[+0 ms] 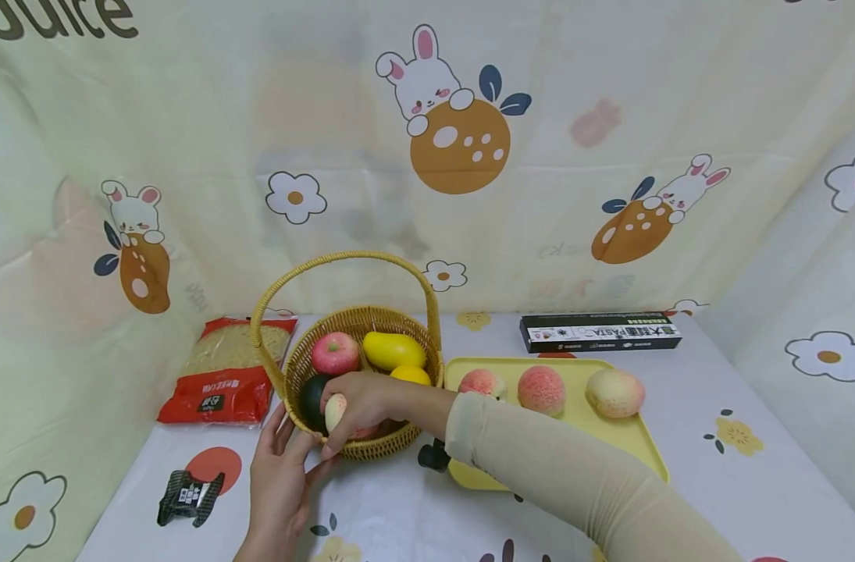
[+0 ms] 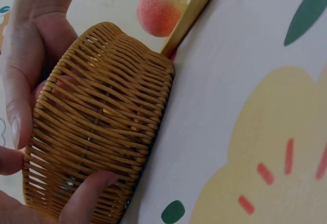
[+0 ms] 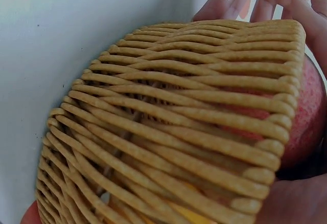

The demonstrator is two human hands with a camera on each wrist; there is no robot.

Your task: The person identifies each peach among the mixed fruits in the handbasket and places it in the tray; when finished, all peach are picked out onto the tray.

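Note:
In the head view a wicker basket (image 1: pixel 381 447) with an arched handle holds a red apple (image 1: pixel 336 353), a yellow mango (image 1: pixel 394 351), another yellow fruit (image 1: pixel 410 375) and a dark green fruit (image 1: pixel 312 400). My right hand (image 1: pixel 364 400) reaches in over the near rim and holds a pale pink peach (image 1: pixel 336 410), its fingers curled round it. With my left hand (image 1: pixel 281 468) I grip the basket's near left side; the left wrist view shows the thumb (image 2: pixel 92 196) against the woven wall. The right wrist view shows the weave (image 3: pixel 168 106) up close, partly hiding the peach (image 3: pixel 309 116).
Right of the basket, a yellow tray (image 1: pixel 479 474) bears peach-like fruits (image 1: pixel 542 390). A black pasta box (image 1: pixel 599 333) lies behind it. At left are a red-and-clear food bag (image 1: pixel 219 390) and a small black packet (image 1: pixel 190 497). A printed curtain (image 1: pixel 343 101) stands behind.

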